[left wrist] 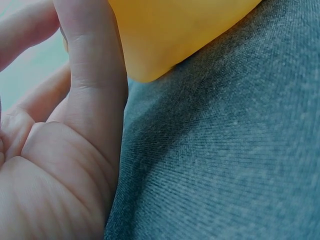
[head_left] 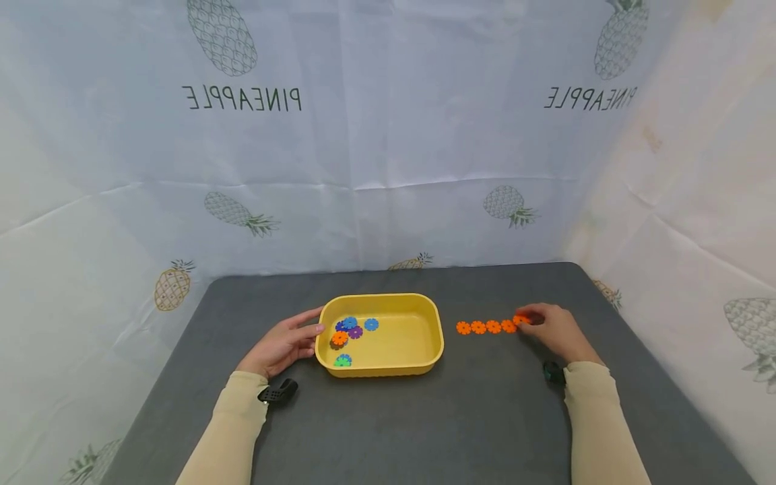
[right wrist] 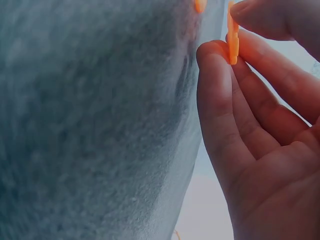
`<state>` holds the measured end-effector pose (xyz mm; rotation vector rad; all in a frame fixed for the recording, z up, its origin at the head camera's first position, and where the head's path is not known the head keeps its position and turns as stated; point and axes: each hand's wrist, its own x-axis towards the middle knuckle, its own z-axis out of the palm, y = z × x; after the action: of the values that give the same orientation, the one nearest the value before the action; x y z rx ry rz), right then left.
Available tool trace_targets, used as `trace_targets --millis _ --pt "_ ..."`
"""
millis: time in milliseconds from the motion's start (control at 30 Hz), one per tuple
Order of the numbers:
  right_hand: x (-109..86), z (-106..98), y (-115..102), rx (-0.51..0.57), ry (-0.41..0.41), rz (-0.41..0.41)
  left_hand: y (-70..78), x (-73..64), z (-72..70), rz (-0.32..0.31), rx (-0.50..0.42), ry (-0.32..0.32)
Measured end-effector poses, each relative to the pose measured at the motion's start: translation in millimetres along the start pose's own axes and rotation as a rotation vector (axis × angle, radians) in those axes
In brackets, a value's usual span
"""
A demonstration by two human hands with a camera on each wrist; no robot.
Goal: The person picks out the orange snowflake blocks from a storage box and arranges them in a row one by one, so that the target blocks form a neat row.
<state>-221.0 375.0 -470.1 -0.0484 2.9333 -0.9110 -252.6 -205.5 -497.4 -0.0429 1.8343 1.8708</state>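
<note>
A yellow plastic box (head_left: 388, 370) stands on the dark table. My left hand (head_left: 283, 345) holds its left end, thumb at the rim; in the left wrist view, the thumb covers part of the box (left wrist: 175, 35). Several notched plastic discs lie in the box, among them an orange disc (head_left: 340, 338), a purple disc (head_left: 356, 333), a blue disc (head_left: 371, 325) and a green disc (head_left: 343, 361). To the right, my right hand (head_left: 559, 329) pinches an orange snowflake disc (right wrist: 233, 37) between thumb and fingers, at the right end of a row of orange discs (head_left: 494, 327).
The dark grey table (head_left: 412, 431) reaches to a white pineapple-print cloth (head_left: 376, 222) hanging behind it and at both sides. A black band (head_left: 279, 392) is on the left wrist and a dark one (head_left: 553, 372) on the right.
</note>
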Motion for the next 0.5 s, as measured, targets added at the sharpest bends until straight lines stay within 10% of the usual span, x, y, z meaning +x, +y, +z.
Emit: trace_targets --millis 500 --pt "2.5 1.0 5.6 -0.045 -0.003 0.000 -0.7 0.7 1.5 0.002 0.000 -0.002"
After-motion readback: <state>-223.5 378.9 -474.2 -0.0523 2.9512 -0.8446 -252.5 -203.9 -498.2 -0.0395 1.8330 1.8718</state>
